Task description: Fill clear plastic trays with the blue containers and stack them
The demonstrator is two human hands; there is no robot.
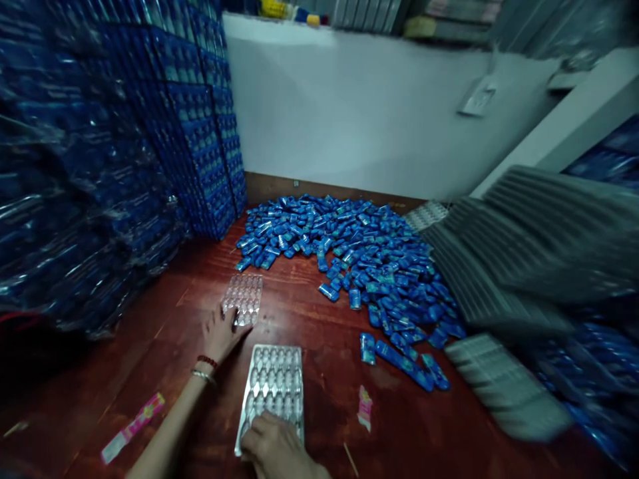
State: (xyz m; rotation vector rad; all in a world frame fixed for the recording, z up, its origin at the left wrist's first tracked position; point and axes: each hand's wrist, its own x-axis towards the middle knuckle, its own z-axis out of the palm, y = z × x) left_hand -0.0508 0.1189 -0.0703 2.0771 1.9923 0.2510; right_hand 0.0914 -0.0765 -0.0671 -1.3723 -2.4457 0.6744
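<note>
Fingers of the left hand [219, 336] stood wide apart, left of centre in my view, at the near end of a clear tray [243, 293] that lay flat on the reddish wooden surface [329, 359]. From my end I could not tell whether they pressed on that tray or only hovered at it. Two bracelets [204, 376], one of dark red beads and one pale, circled the wrist.

At bottom centre I had the right hand [279, 442], its fingers curled over the near part of a silvery tray [273, 372] with rows of moulded hollows. I could not make out whether they gripped the edge or merely rested there.

A broad heap of blue packets [389, 266] curved from upper centre down to the right, its far side near the white wall [349, 106]; a few packets lay looser at its near end. I saw a pink wrapper [365, 407] to the right of the silvery tray, a thin stick [351, 459] near the bottom edge, and a pink-and-white strip [132, 429] at lower left. Tall blue stacks [194, 120] filled the upper left of the frame, while grey trays [499, 246], blurred on my feed, were piled at the right.
</note>
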